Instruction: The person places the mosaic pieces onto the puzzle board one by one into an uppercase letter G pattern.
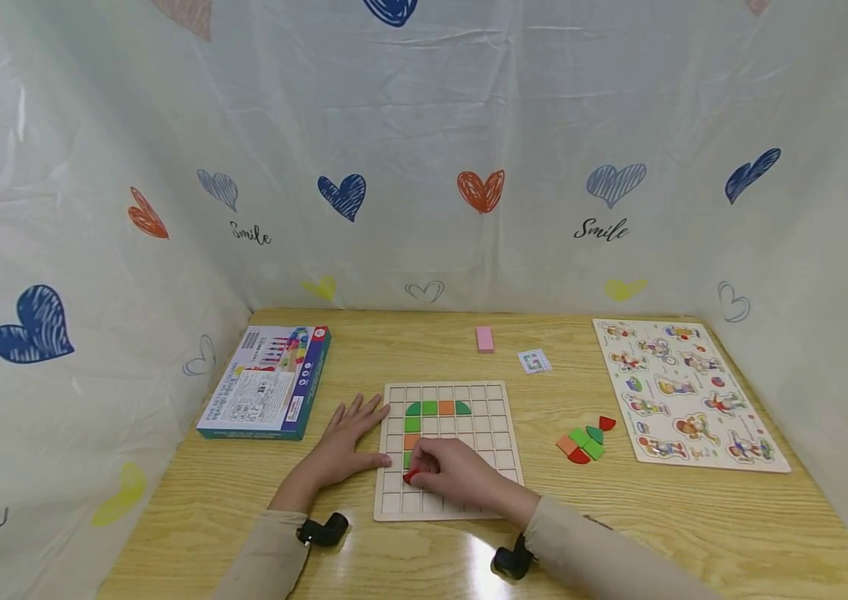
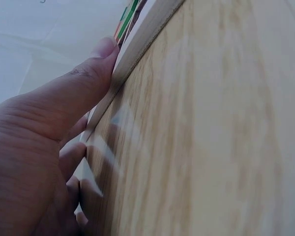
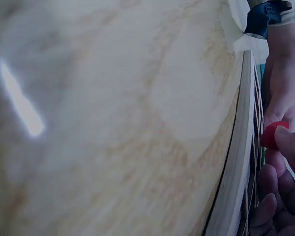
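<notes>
In the head view a wooden grid board (image 1: 472, 486) lies on the table, with green and orange tiles (image 1: 430, 407) set along an upper row and down a left column. My right hand (image 1: 461, 475) is over the lower left of the board and pinches a red rounded tile (image 3: 271, 136) between thumb and finger. That tile is at the lower end of the column, partly hidden by the fingers. My left hand (image 1: 345, 446) lies with spread, straight fingers along the board's left edge. Its thumb (image 2: 101, 56) touches that edge in the left wrist view.
Several loose red, green and orange tiles (image 1: 580, 444) lie right of the board. Further right is a picture puzzle board (image 1: 664, 408). A boxed set (image 1: 262, 383) sits at the left. Behind the grid are a pink block (image 1: 485, 339) and a small patterned card (image 1: 535, 361).
</notes>
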`<action>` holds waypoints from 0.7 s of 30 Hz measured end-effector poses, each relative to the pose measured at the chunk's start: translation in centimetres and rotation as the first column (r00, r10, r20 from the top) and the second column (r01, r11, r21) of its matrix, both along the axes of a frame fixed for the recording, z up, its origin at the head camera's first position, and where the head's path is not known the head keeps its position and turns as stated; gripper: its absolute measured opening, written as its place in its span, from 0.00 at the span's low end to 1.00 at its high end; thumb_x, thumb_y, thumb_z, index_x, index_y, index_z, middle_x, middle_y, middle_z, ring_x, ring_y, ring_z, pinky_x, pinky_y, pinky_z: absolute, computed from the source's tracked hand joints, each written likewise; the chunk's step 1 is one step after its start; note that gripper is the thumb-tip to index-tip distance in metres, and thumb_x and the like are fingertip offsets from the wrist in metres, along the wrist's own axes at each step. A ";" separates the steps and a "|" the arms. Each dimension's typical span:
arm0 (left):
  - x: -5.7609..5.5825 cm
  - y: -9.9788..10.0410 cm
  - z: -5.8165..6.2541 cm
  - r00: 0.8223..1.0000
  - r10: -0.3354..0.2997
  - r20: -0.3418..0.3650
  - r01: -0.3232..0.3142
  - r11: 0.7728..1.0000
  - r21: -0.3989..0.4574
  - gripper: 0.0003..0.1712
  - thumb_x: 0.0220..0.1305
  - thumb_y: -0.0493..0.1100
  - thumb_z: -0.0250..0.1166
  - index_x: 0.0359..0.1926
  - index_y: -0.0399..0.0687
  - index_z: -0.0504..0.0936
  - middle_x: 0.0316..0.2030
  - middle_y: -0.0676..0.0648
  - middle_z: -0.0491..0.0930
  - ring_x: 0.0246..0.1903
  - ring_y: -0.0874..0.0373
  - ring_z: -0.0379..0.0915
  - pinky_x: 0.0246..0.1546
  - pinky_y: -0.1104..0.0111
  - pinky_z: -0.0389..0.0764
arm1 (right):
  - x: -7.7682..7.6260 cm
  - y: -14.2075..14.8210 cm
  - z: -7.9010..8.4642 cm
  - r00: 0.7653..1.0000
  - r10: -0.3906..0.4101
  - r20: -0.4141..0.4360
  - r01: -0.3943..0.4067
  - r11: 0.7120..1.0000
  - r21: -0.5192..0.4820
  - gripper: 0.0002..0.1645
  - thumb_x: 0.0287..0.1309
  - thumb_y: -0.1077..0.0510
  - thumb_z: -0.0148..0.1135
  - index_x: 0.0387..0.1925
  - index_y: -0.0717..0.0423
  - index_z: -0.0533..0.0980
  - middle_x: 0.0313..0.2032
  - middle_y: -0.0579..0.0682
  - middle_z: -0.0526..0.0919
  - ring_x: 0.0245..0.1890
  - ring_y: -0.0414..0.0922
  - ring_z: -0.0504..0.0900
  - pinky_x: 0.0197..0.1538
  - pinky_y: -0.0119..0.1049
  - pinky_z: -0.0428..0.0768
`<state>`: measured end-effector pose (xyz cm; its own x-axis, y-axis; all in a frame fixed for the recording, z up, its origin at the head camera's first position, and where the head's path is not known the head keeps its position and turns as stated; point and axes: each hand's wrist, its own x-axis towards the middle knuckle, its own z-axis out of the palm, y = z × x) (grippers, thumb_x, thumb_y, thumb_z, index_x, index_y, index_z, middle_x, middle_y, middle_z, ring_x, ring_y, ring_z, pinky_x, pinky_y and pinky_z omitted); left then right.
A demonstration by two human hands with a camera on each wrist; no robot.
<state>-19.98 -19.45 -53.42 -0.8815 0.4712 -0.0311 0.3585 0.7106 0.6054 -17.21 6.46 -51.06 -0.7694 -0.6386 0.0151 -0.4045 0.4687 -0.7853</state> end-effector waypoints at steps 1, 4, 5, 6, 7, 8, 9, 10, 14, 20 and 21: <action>0.0 0.0 0.0 1.000 0.001 0.000 -0.001 1.000 0.004 0.51 0.61 0.63 0.71 0.79 0.50 0.61 0.80 0.45 0.49 0.79 0.40 0.33 0.77 0.45 0.30 | 0.0 -0.1 0.0 1.000 -0.004 0.006 0.004 1.000 0.004 0.06 0.64 0.56 0.70 0.35 0.44 0.79 0.27 0.33 0.78 0.27 0.30 0.73 0.32 0.26 0.75; 0.0 0.0 0.0 1.000 0.002 0.000 -0.002 1.000 0.010 0.52 0.61 0.63 0.71 0.79 0.50 0.61 0.80 0.45 0.50 0.79 0.40 0.33 0.77 0.45 0.30 | 0.2 -0.3 -0.1 1.000 -0.017 -0.023 0.018 0.999 0.040 0.04 0.65 0.55 0.69 0.36 0.44 0.79 0.26 0.33 0.77 0.26 0.30 0.73 0.31 0.26 0.74; 0.0 0.1 0.1 1.000 0.003 0.002 -0.003 1.000 0.015 0.51 0.60 0.63 0.71 0.78 0.50 0.61 0.80 0.44 0.50 0.79 0.40 0.33 0.77 0.45 0.30 | 0.2 -0.4 -0.1 0.999 -0.020 -0.041 0.023 0.998 0.058 0.04 0.65 0.55 0.69 0.36 0.44 0.79 0.26 0.33 0.76 0.26 0.30 0.72 0.30 0.26 0.74; 0.0 0.1 0.1 1.000 0.004 0.002 -0.004 1.000 0.017 0.52 0.60 0.63 0.71 0.78 0.50 0.62 0.80 0.44 0.50 0.79 0.40 0.33 0.77 0.45 0.30 | 0.3 -0.4 -0.1 0.998 -0.023 -0.060 0.027 0.997 0.076 0.04 0.65 0.55 0.69 0.36 0.44 0.79 0.26 0.33 0.76 0.26 0.30 0.72 0.30 0.26 0.73; 0.1 0.1 0.2 1.000 0.003 0.002 -0.003 1.000 0.019 0.51 0.60 0.63 0.71 0.78 0.50 0.62 0.80 0.44 0.51 0.79 0.40 0.32 0.77 0.45 0.30 | 0.3 -0.5 -0.1 0.997 -0.024 -0.079 0.031 0.995 0.095 0.04 0.65 0.54 0.69 0.36 0.44 0.80 0.26 0.33 0.75 0.26 0.30 0.72 0.30 0.26 0.73; 0.1 0.1 0.2 1.000 0.002 0.002 -0.002 1.000 0.017 0.52 0.60 0.63 0.71 0.78 0.50 0.62 0.80 0.44 0.50 0.79 0.40 0.32 0.77 0.45 0.30 | 0.4 -0.6 -0.1 0.995 -0.024 -0.099 0.035 0.993 0.110 0.04 0.65 0.54 0.69 0.36 0.44 0.80 0.26 0.33 0.75 0.26 0.30 0.71 0.30 0.26 0.73; 0.1 0.1 0.2 1.000 0.002 0.002 -0.002 1.000 0.018 0.51 0.60 0.63 0.71 0.78 0.50 0.62 0.80 0.44 0.51 0.79 0.40 0.33 0.77 0.45 0.30 | 0.4 -0.6 -0.1 0.993 -0.023 -0.119 0.038 0.992 0.124 0.04 0.65 0.54 0.69 0.35 0.44 0.80 0.27 0.33 0.75 0.26 0.30 0.71 0.30 0.26 0.73; 0.1 0.1 0.2 1.000 0.001 0.000 -0.001 1.000 0.018 0.51 0.60 0.63 0.71 0.78 0.50 0.62 0.80 0.44 0.51 0.79 0.40 0.33 0.77 0.45 0.30 | 0.5 -0.7 -0.1 0.991 -0.023 -0.132 0.041 0.990 0.137 0.04 0.65 0.53 0.70 0.35 0.44 0.80 0.27 0.33 0.74 0.26 0.30 0.71 0.30 0.26 0.72; 0.1 0.1 0.2 1.000 0.001 -0.003 -0.001 1.000 0.014 0.51 0.60 0.62 0.71 0.78 0.49 0.62 0.80 0.44 0.51 0.79 0.40 0.33 0.77 0.45 0.30 | 0.6 -0.8 0.0 0.984 -0.015 -0.178 0.046 0.984 0.172 0.05 0.63 0.52 0.71 0.34 0.45 0.80 0.27 0.35 0.74 0.27 0.31 0.70 0.31 0.26 0.72; 0.1 0.0 0.2 1.000 -0.001 -0.001 0.001 1.000 0.017 0.51 0.61 0.62 0.71 0.78 0.49 0.62 0.80 0.44 0.51 0.79 0.40 0.33 0.77 0.45 0.30 | 0.5 -0.8 -0.1 0.971 -0.004 -0.239 0.060 0.972 0.226 0.06 0.59 0.52 0.72 0.33 0.45 0.80 0.27 0.35 0.72 0.27 0.33 0.69 0.31 0.26 0.71; 0.1 0.0 0.2 1.000 -0.001 0.000 0.001 1.000 0.019 0.51 0.61 0.62 0.71 0.78 0.49 0.62 0.80 0.44 0.51 0.79 0.40 0.33 0.77 0.45 0.30 | 0.5 -0.8 -0.1 0.970 -0.005 -0.244 0.064 0.970 0.234 0.06 0.59 0.52 0.72 0.33 0.45 0.80 0.27 0.35 0.72 0.27 0.33 0.68 0.31 0.26 0.71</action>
<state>-19.90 -19.42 -53.27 -0.8812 0.4722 -0.0223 0.3589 0.6989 0.6187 -16.69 5.62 -51.18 -0.7836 -0.6190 0.0525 -0.5468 0.6472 -0.5312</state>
